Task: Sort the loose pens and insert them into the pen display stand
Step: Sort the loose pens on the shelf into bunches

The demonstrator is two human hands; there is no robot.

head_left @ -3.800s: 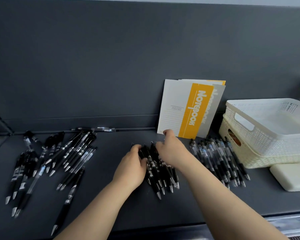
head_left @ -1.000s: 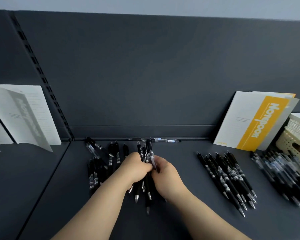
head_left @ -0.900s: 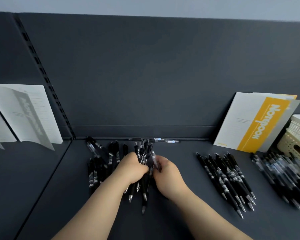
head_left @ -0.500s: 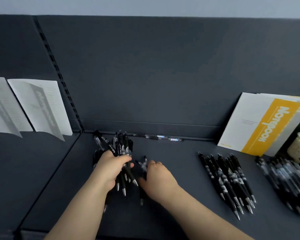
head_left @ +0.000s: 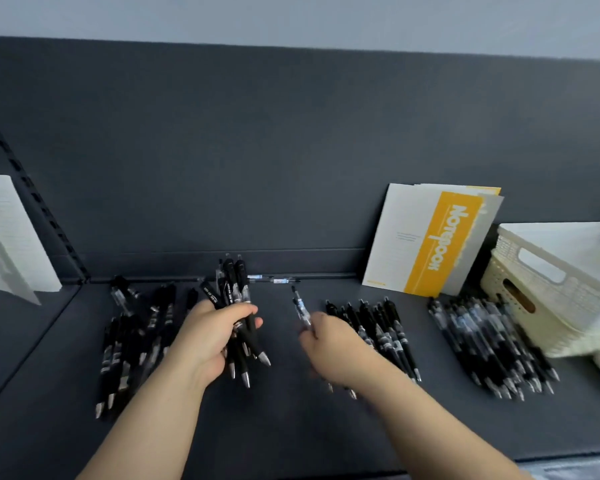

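Dark grey shelf (head_left: 291, 427), matching back panel (head_left: 291, 150), pale wall above. Left hand (head_left: 215, 337) is clenched round a fistful of black pens (head_left: 238, 296), tips toward the person. It looks like a collecting grip that keeps one type together. Right hand (head_left: 329, 344) pinches a single clear-barrel pen (head_left: 300, 306) (motion blur, fingers hard to read). My guess is it's the odd one, pulled for another group.

Outward from the hands:
- loose black pile (head_left: 132, 327) sprawled just left of the left hand
- neat black row (head_left: 378, 327) partly behind the right hand
- blurred third row (head_left: 482, 341) further right, beside the white baskets (head_left: 551, 282)
- two stray pens (head_left: 274, 280) along the back edge
- yellow notebook (head_left: 430, 240) leaning on the panel

Pen display stand isn't in view. My read is that sorting is under way and insertion hasn't started.
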